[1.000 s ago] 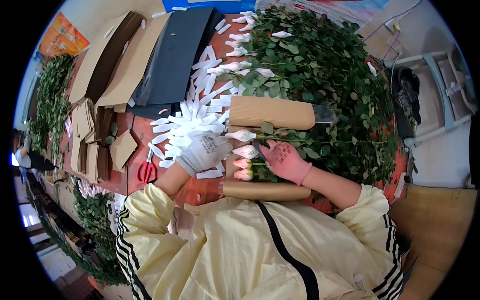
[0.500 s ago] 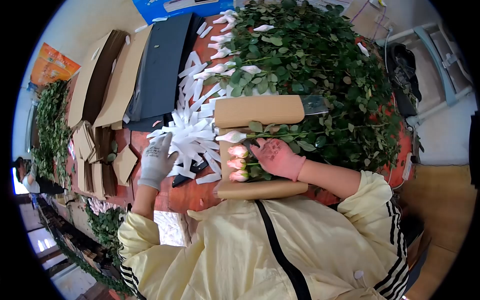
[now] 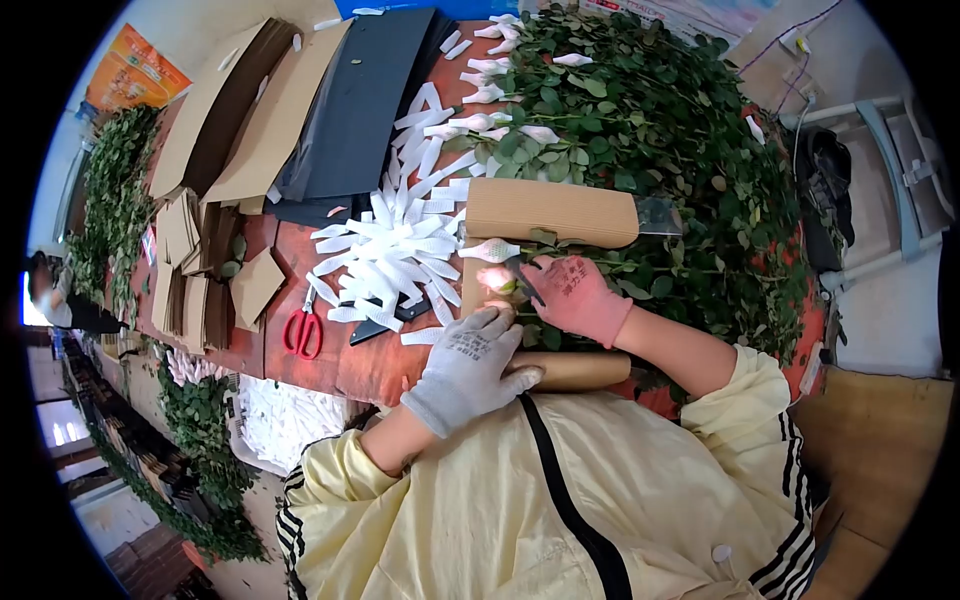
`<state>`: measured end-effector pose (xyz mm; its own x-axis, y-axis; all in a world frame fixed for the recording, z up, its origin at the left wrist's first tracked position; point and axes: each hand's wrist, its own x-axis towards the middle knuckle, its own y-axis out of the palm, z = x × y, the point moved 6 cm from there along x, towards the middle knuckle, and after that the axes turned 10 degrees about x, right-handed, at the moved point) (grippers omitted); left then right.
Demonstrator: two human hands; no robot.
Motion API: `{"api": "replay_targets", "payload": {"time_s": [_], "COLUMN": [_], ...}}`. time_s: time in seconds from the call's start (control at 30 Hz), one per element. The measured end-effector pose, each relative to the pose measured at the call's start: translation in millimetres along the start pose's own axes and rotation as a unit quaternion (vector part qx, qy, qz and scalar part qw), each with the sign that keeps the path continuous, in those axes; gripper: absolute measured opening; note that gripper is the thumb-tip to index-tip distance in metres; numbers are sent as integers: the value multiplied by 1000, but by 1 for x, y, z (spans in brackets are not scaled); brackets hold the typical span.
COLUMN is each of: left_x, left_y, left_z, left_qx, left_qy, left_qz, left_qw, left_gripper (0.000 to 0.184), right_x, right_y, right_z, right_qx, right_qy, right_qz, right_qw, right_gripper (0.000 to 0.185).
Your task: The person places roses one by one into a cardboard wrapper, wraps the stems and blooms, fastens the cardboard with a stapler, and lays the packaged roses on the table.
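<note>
My left hand [image 3: 470,365], in a pale grey glove, lies over the front pink roses with its fingers stretched and thumb apart, hiding most of them. My right hand [image 3: 577,297], in a pink glove, is bent closed at the stems just right of the blooms. A dark piece shows at its fingertips; what it grips I cannot make out. One pink rose [image 3: 495,280] shows between the hands. Behind it lies a rosebud in white netting [image 3: 488,250]. The roses rest on a cardboard wrap, with a folded flap [image 3: 550,212] behind and a curled edge [image 3: 590,370] in front.
White net sleeves [image 3: 395,255] are heaped left of the wrap, beside red-handled scissors [image 3: 302,332] and a dark phone-like object [image 3: 385,320]. Leafy rose stems [image 3: 640,130] cover the right side. Cardboard sheets [image 3: 270,110] and a dark stack [image 3: 370,100] stand at back left.
My left hand has moved from the net sleeves, right and toward my body, onto the roses, uncovering the scissors. My right hand stays by the stems. The view has shifted slightly.
</note>
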<state>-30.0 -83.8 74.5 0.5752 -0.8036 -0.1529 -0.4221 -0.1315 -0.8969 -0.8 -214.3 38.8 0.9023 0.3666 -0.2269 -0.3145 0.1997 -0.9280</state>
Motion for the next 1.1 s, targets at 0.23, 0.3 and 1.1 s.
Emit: {"api": "replay_targets", "payload": {"time_s": [0.23, 0.3, 1.1], "left_x": [8, 18, 23], "left_y": [-10, -9, 7], "left_z": [23, 17, 19], "left_qx": [-37, 94, 138], "left_qy": [-25, 69, 50], "left_qz": [-49, -99, 12], "left_qw": [998, 988, 989], "left_gripper": [54, 52, 58], "right_x": [-7, -10, 3], "right_y": [18, 12, 1], "right_z": [1, -1, -17], "right_qx": [-27, -6, -9], "right_qy": [-59, -59, 28], "right_qz": [-40, -44, -51], "right_qw": [997, 997, 998], "right_gripper": [37, 33, 40]}}
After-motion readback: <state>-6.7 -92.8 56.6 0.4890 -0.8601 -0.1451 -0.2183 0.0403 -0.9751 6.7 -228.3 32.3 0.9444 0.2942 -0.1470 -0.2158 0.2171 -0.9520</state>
